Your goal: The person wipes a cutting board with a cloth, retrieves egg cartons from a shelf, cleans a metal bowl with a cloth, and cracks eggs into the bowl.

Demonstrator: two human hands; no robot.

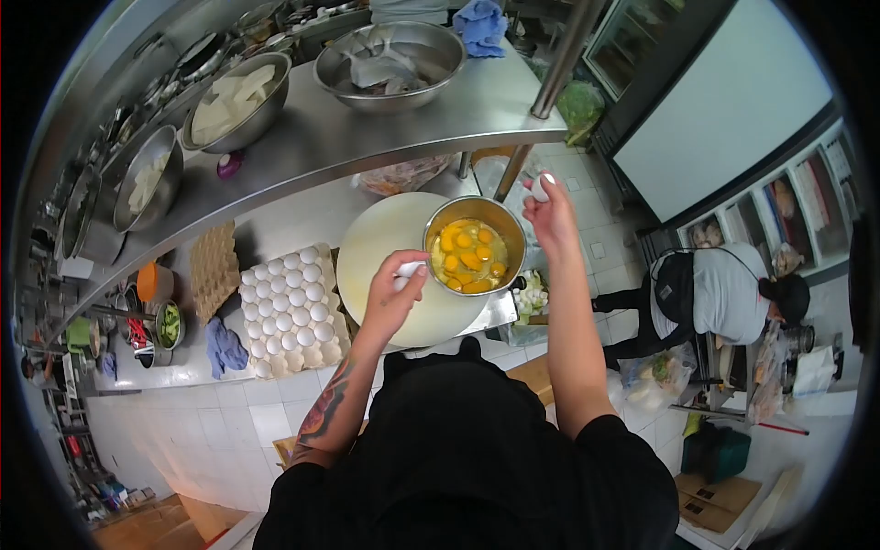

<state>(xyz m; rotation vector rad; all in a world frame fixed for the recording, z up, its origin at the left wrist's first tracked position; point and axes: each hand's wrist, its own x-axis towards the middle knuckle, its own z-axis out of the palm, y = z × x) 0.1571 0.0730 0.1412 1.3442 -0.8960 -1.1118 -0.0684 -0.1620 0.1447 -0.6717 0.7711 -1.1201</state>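
Note:
A steel pot (521, 261) stands on a round white board (367, 238) and holds several raw yolks with egg white (469, 260). At the pot's left rim, my left hand (390, 302) is closed round a white egg (411, 269). My right hand (554, 218) is raised to the right of the pot, its fingers closed on another white egg (544, 187). Whether either egg is whole or a cracked shell, I cannot tell. Left of the board lies a cardboard tray (324, 353) filled with several rows of white eggs (291, 302), some of its front cups bare.
An empty egg carton (213, 275) and a blue cloth (225, 348) lie further left. Above the counter runs a steel shelf (367, 137) with several bowls, held by a metal post (555, 82) near my right hand. A co-worker (720, 291) bends over at the right.

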